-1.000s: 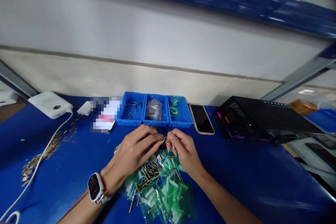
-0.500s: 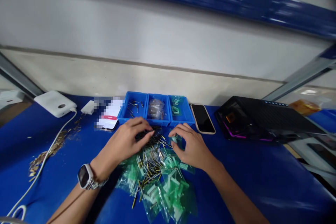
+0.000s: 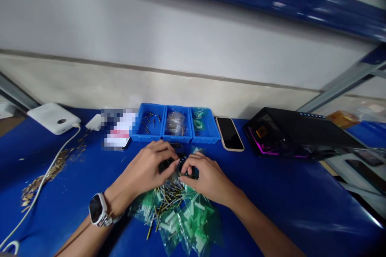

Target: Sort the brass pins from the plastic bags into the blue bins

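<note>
My left hand (image 3: pixel 147 168), with a watch on its wrist, and my right hand (image 3: pixel 205 176) meet over a heap of thin brass pins (image 3: pixel 167 200) and small green plastic bags (image 3: pixel 193 225) on the blue table. Both hands have their fingers curled and pinched together at the far end of the heap, around a small dark item I cannot make out. The fingertips of the two hands almost touch.
Three joined blue bins (image 3: pixel 176 126) stand just beyond the hands, holding pins and bags. A phone (image 3: pixel 229 133) lies right of them, a black device (image 3: pixel 295 136) further right. A white power bank (image 3: pixel 54 117) with its cable (image 3: pixel 45 176) and scattered brass bits (image 3: pixel 45 176) are at the left.
A second ago both hands pinched one pin above the heap. They then spread apart onto the heap, and now they have come back together at its far end.
</note>
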`<state>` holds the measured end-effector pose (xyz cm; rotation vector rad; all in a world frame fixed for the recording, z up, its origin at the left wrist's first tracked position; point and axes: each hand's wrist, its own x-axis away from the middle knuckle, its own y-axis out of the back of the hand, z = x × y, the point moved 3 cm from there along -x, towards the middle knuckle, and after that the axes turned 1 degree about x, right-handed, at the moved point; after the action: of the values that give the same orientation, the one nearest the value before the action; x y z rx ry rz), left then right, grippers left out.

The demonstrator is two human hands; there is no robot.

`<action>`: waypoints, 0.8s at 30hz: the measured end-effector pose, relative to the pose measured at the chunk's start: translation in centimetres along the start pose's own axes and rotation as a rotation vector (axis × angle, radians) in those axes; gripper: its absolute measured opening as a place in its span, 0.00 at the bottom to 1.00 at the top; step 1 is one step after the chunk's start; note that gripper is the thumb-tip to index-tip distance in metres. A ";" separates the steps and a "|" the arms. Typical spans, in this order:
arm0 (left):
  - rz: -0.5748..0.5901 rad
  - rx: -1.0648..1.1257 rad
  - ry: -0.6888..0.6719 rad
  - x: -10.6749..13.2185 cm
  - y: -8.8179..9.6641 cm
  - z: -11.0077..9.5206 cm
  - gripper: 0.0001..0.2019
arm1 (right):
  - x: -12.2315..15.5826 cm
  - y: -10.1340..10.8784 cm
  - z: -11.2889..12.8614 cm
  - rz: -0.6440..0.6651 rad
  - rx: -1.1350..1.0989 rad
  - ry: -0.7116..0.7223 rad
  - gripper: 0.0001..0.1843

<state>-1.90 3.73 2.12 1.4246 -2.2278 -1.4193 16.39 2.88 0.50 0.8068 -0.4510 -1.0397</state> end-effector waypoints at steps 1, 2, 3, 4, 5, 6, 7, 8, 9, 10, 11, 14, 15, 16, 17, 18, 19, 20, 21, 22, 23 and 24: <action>-0.026 0.009 0.011 0.0 0.0 0.1 0.08 | -0.1 0.1 -0.3 -0.015 -0.066 -0.016 0.06; -0.059 0.029 0.028 0.1 0.1 0.2 0.09 | -0.2 0.3 -0.6 -0.035 -0.140 -0.032 0.05; -0.090 0.059 0.048 0.1 0.1 0.2 0.09 | -0.4 0.5 -0.9 -0.058 -0.217 -0.048 0.04; -0.115 0.098 0.069 0.1 0.1 0.3 0.10 | -0.5 0.8 -1.1 -0.084 -0.287 -0.060 0.04; -0.132 0.139 0.090 0.1 0.1 0.4 0.11 | -0.5 1.0 -1.3 -0.110 -0.343 -0.068 0.05; -0.138 0.180 0.104 0.0 0.0 0.4 0.12 | -0.6 1.1 -1.4 -0.136 -0.378 -0.074 0.06; -0.138 0.219 0.106 0.0 -0.1 0.4 0.13 | -0.6 1.2 -1.4 -0.162 -0.392 -0.077 0.06; -0.135 0.258 0.097 -0.1 -0.2 0.3 0.12 | -0.6 1.3 -1.4 -0.188 -0.391 -0.080 0.06; -0.135 0.294 0.080 -0.1 -0.3 0.2 0.10 | -0.5 1.3 -1.3 -0.211 -0.380 -0.079 0.06; -0.144 0.326 0.056 -0.1 -0.4 0.2 0.08 | -0.5 1.4 -1.2 -0.230 -0.367 -0.073 0.06; -0.162 0.345 0.029 -0.1 -0.4 0.1 0.07 | -0.4 1.4 -1.0 -0.250 -0.357 -0.057 0.05; -0.227 0.297 -0.064 0.3 -0.1 -0.3 0.10 | -0.1 1.7 -0.4 -0.310 -0.316 0.041 0.09; -0.236 0.254 -0.097 0.4 0.0 -0.5 0.11 | 0.0 1.8 -0.2 -0.327 -0.294 0.088 0.11; -0.241 0.213 -0.125 0.5 0.1 -0.6 0.13 | 0.1 2.0 0.0 -0.341 -0.270 0.140 0.13; -0.240 0.179 -0.145 0.6 0.2 -0.8 0.14 | 0.2 2.1 0.2 -0.350 -0.245 0.189 0.14; -0.236 0.159 -0.160 0.7 0.3 -0.9 0.14 | 0.2 2.2 0.3 -0.354 -0.228 0.230 0.13; -0.237 0.154 -0.164 0.7 0.3 -1.0 0.14 | 0.2 2.4 0.4 -0.357 -0.223 0.257 0.12; -0.241 0.158 -0.158 0.7 0.4 -1.0 0.14 | 0.2 2.5 0.3 -0.350 -0.231 0.258 0.10; -0.243 0.168 -0.145 0.7 0.4 -1.0 0.16 | 0.1 2.5 0.2 -0.332 -0.260 0.226 0.07; -0.241 0.179 -0.129 0.6 0.4 -1.0 0.19 | -0.1 2.4 -0.1 -0.295 -0.323 0.164 0.05; -0.233 0.187 -0.114 0.6 0.5 -1.0 0.23 | -0.2 2.3 -0.4 -0.241 -0.420 0.081 0.07; -0.223 0.189 -0.106 0.6 0.5 -1.0 0.26 | -0.4 2.0 -0.7 -0.180 -0.540 -0.011 0.09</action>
<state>-2.01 2.75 2.87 1.7445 -2.3865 -1.4094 17.83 4.00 1.64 0.3613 -0.0924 -1.2587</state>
